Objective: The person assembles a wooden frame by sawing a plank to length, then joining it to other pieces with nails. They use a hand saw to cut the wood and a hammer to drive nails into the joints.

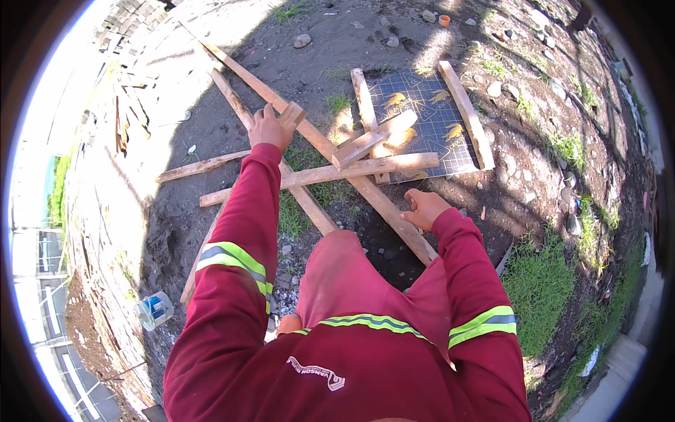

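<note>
Far left, the left hand [267, 129] grips a short brown wooden block [293, 113], seen against a long brown wooden beam [385, 209]. Should the pale wooden plank [316, 176] crossing it slip, the beam could jolt toward the loosely curled, seemingly empty right hand [426, 209], near right.

Sunlit, shadow-streaked soil [351, 46], strewn with stones [302, 41] and patched with grass [538, 299], stretches between stacked blocks [126, 28] at upper left and a pale strip [628, 362] at lower right.
</note>
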`<state>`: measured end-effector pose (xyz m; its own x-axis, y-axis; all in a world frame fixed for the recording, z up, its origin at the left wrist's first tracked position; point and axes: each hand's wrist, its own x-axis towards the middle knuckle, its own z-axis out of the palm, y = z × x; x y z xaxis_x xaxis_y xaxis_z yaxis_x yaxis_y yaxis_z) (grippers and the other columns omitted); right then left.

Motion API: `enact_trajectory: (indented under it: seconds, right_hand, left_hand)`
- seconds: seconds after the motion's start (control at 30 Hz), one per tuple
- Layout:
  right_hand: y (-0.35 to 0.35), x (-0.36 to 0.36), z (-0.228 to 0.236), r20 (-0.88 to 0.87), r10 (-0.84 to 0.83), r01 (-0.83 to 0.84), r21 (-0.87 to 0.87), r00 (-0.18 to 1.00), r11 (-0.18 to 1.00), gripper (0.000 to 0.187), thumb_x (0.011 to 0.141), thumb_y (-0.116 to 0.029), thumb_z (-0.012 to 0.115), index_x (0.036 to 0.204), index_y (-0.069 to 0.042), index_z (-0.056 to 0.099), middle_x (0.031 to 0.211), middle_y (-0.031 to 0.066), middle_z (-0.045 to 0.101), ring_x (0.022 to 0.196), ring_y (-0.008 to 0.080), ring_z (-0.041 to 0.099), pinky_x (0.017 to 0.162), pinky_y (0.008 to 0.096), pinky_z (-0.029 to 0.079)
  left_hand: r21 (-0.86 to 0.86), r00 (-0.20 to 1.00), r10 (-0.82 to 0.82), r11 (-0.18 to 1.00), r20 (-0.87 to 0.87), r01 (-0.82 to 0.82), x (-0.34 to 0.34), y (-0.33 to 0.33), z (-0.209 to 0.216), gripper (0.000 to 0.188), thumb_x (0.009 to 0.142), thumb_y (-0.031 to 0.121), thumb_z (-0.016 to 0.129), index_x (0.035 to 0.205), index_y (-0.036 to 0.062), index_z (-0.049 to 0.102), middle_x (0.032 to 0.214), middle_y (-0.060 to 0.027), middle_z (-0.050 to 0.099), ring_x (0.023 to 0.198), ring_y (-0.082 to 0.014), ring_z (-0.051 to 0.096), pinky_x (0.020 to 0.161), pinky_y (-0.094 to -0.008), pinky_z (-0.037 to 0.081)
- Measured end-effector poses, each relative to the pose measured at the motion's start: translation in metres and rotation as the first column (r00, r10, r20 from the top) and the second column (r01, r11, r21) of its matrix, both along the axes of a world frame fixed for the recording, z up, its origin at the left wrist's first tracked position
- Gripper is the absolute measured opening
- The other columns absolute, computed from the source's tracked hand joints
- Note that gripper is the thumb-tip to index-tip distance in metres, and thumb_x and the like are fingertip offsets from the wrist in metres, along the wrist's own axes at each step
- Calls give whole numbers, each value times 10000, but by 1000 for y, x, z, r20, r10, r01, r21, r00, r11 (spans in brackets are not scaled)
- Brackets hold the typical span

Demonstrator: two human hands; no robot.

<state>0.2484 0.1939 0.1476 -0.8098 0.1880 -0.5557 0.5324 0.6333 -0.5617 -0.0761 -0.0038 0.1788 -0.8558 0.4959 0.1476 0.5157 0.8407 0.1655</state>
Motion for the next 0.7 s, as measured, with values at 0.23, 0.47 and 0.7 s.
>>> enact_trajectory:
  seconds: [0.23,0.47,0.7]
  right_hand:
    - [12,43,11,-4,-248,248,44,969,968,514,812,-375,700,1168,-24,581,961,179,690,897,358,663,800,433,506]
    - [11,57,27,-151,-345,335,-86,926,938,552,803,-355,713,1191,6,558,874,169,686,840,320,675,755,402,514]
    - [32,44,34,-144,-938,613,-724,316,317,765,839,-420,720,1386,-7,380,1068,128,640,962,272,638,754,395,529]
  left_hand:
    - [-316,869,-235,864,435,392,47,97,-115,811,730,499,750,1298,-4,464,1279,-234,549,1204,-380,521,999,-437,442]
    - [-88,650,-229,905,725,417,19,83,-134,651,783,400,725,1242,-19,534,1084,-163,656,999,-288,649,863,-377,510]
    - [600,-160,-583,794,797,93,90,59,-45,618,865,327,685,1327,-20,465,1149,-91,611,1045,-196,605,936,-334,454]
